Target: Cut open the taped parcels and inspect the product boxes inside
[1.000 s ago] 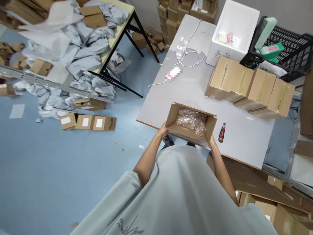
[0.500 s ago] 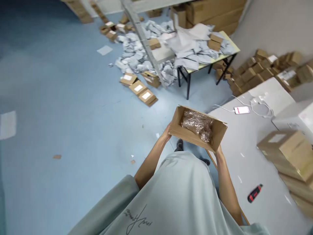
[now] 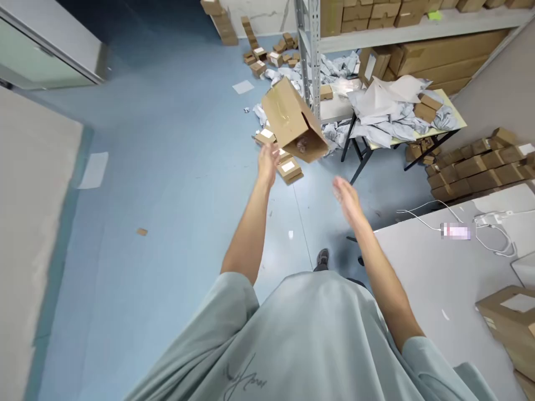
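A cardboard box (image 3: 288, 114) is in the air ahead of me, tilted, with its open end facing me. Some clear bubble wrap (image 3: 301, 145) shows inside it. My left hand (image 3: 268, 162) is just below the box's lower left side, fingers open; a small gap seems to lie between them. My right hand (image 3: 348, 201) is open too, lower and to the right, plainly apart from the box. Neither hand holds anything.
Opened cardboard boxes (image 3: 290, 168) lie on the blue floor (image 3: 188, 195) below. A metal shelf post (image 3: 309, 67) rises behind the flying box. Grey plastic bags (image 3: 384, 114) cover a small table. At right, a white worktable (image 3: 418, 267) carries a phone (image 3: 455, 231) with cables.
Both hands have let go of the box, which moved forward and tipped over. The hands have spread and reach farther out. My view has shifted to the left.
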{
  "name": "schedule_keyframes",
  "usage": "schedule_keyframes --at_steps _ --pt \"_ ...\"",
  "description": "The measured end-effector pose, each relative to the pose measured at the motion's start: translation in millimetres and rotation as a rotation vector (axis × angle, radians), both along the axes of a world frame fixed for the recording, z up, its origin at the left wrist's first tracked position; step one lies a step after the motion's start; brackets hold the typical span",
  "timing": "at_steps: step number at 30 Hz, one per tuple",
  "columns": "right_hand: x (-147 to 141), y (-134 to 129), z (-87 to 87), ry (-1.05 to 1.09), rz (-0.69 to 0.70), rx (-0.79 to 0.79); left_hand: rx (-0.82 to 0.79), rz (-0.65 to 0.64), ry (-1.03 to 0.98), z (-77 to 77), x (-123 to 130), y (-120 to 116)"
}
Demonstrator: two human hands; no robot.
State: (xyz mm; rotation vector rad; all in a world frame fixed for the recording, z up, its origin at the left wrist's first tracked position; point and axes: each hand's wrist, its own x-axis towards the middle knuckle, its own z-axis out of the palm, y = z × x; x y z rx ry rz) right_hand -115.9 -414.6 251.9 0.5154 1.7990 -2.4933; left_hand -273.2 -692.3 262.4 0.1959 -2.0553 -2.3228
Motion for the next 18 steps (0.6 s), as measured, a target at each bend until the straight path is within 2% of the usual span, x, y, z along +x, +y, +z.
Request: schedule_keyframes --at_steps 2,4,6,8,10,12,18 --pt "40 -10 -16.7 -0.078 0.051 0.047 -0.004 -0.049 -0.072 -30.4 29 21" --pt "83 -11 -35.9 -0.198 0.071 0.077 -0.014 -0.115 -0.179 -67.5 72 51" --pt "123 -3 -51.7 -0.301 0.033 0.095 -0.018 -0.244 -0.345 -100.0 118 86" --pt "156 12 -61.1 -0.368 -0.027 0.1 -0.013 -0.355 -0.394 -121.0 159 121" --pt "185 29 -64.1 -0.403 -0.109 0.092 -0.002 -0.476 -0.419 -130.2 190 154" --pt "211 48 -62.4 -0.42 -0.206 0.08 0.005 -0.597 -0.425 -131.3 211 184" --pt "295 84 -45.2 -0.384 -0.522 0.072 -0.018 -0.928 -0.376 -117.9 241 267"
